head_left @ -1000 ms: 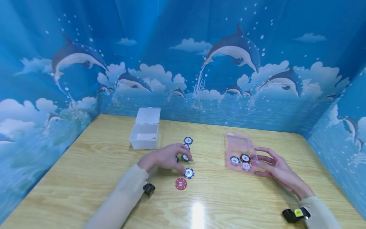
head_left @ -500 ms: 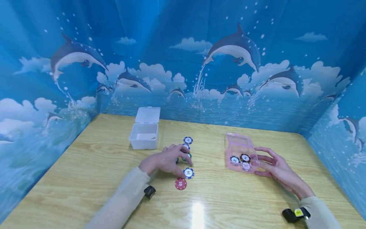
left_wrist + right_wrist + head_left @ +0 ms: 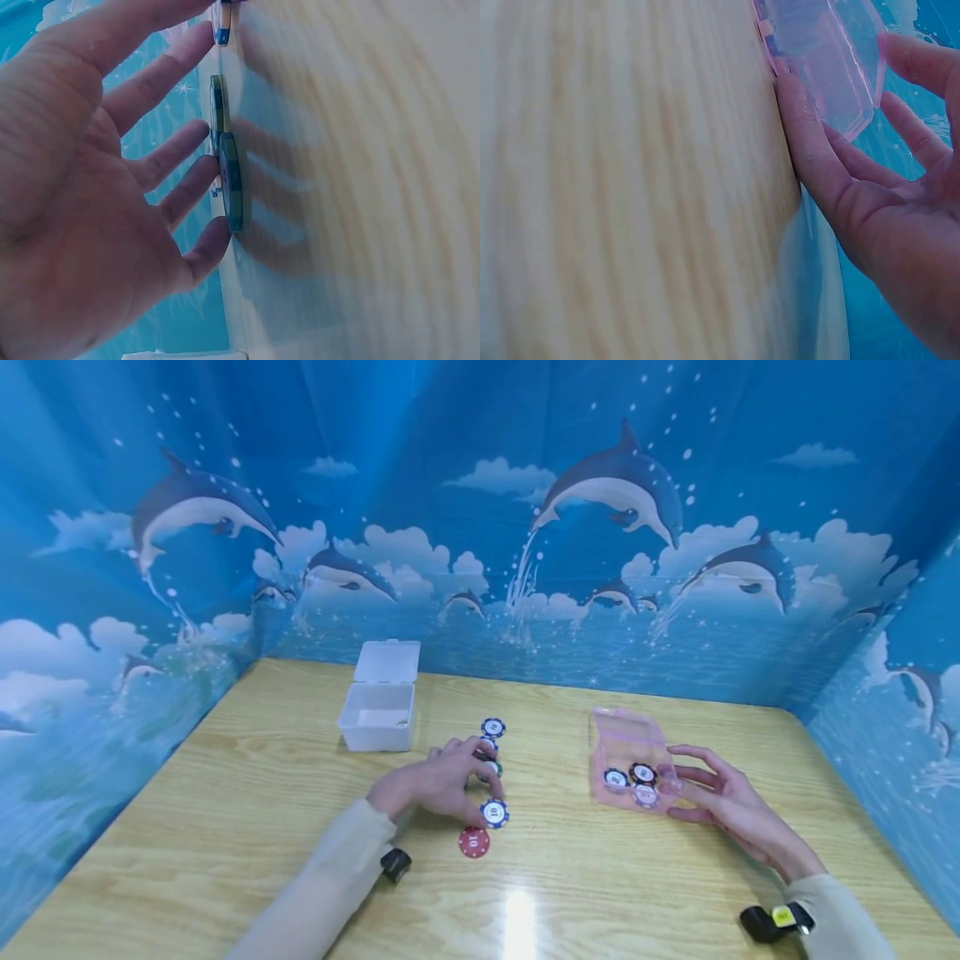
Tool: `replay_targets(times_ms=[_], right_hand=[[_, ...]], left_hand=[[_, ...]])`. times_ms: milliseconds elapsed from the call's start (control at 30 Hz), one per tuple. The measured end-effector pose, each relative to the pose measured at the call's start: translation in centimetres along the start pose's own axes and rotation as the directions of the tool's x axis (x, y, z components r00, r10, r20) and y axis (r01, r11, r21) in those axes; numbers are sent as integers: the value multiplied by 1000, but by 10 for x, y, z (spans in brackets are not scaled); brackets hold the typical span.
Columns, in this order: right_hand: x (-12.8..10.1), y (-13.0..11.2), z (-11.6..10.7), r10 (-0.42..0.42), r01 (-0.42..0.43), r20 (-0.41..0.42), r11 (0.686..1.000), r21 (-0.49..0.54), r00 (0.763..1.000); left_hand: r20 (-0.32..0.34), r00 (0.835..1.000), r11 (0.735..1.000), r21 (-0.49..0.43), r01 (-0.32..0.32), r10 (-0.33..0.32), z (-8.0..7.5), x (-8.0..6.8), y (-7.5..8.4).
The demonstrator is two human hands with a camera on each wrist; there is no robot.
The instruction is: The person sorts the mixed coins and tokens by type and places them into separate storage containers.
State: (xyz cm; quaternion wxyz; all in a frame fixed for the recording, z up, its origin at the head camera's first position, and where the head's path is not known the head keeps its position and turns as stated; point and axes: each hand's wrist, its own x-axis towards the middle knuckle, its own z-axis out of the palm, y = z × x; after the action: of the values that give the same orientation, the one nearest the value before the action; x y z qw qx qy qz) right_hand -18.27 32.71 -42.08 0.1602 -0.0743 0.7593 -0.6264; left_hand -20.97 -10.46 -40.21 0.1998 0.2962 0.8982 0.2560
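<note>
My left hand (image 3: 442, 781) has its thumb and index finger at the edges of a blue-and-white poker chip (image 3: 494, 813), pinching it at the table. Under its other fingers lie a green-edged chip (image 3: 492, 769) and a dark green-edged chip (image 3: 232, 184), mostly hidden in the head view. A red chip (image 3: 474, 842) lies just nearer than the thumb. My right hand (image 3: 738, 810) holds the right side of a clear pink plastic box (image 3: 600, 793), thumb low and fingers spread behind. The box's lid stands up; inside are a blue-edged chip (image 3: 617, 779), a black-edged chip (image 3: 643, 774) and a pinkish-looking chip (image 3: 646, 795).
A white plastic box (image 3: 381, 739) with its lid up stands at the back left, a small item in its corner. Two more blue-edged chips, one farther back (image 3: 493, 727), lie beyond the left hand. A dolphin-print curtain (image 3: 465, 527) surrounds the wooden table (image 3: 600, 893).
My left hand has moved slightly nearer and right, its index finger coming down toward the thumb at the blue-and-white chip. The right hand and pink box have stayed in place.
</note>
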Motion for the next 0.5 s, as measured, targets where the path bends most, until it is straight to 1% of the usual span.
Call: replay_targets(times_ms=[167,333,433,500], right_hand=[[0,-2,1,28,-29,-18,999,-42,999],[0,-2,1,33,-34,-27,998,-59,999],[0,-1,1,27,-29,-29,998,-59,999],[1,0,1,23,-25,-31,998,-59,999]], left_hand=[[-2,1000,1000,7,-5,5,0,1,3],[-24,1000,1000,24,-18,19,0,2,5],[-15,1000,999,33,-17,18,1,3,4],[-1,1000,1000,18,-14,14,1,4,4]])
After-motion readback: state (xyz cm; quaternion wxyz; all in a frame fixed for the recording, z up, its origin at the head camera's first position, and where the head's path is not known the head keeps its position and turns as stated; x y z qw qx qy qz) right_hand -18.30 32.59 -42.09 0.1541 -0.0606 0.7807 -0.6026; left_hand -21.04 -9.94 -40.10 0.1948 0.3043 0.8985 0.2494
